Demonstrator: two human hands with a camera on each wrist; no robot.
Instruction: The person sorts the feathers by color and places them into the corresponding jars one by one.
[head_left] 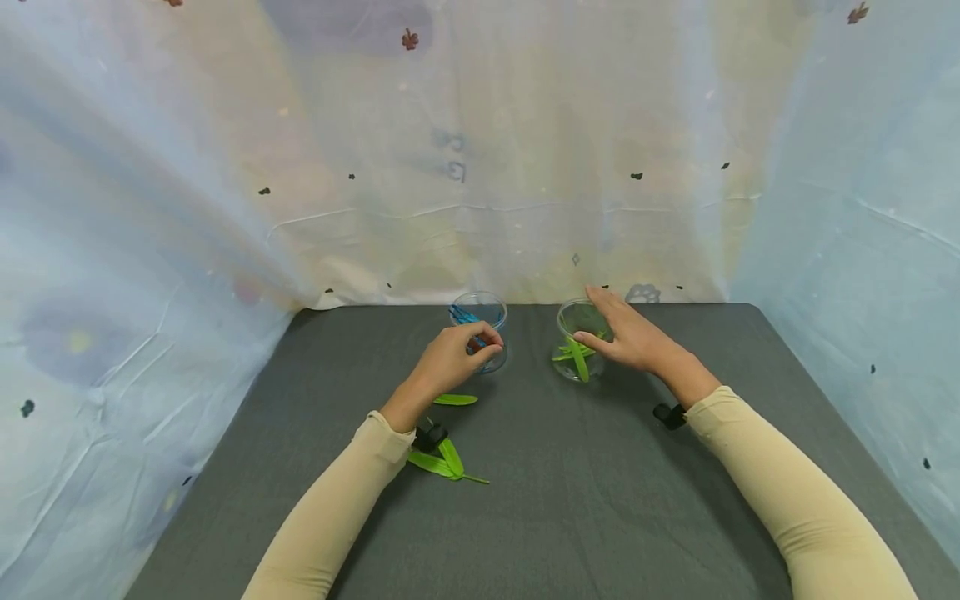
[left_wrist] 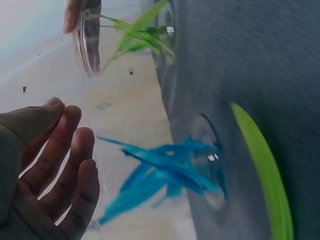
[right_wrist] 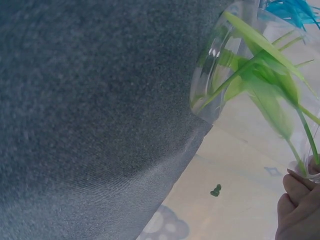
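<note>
My left hand is beside a clear plastic cup that holds blue leaves. Its fingers bend loosely, thumb near the index fingertip, and nothing shows between them. At a second clear cup, my right hand lies over the right side of the rim, thumb in front and straight fingers behind; how firmly it touches is hard to tell. Green leaves with thin stems stand inside that cup. A loose green leaf lies on the table below my left hand.
Another green sprig lies on the grey table, partly under my left wrist and its camera. Behind the cups hangs a pale patterned cloth, close to the table's far edge. Similar cloth hangs at both sides.
</note>
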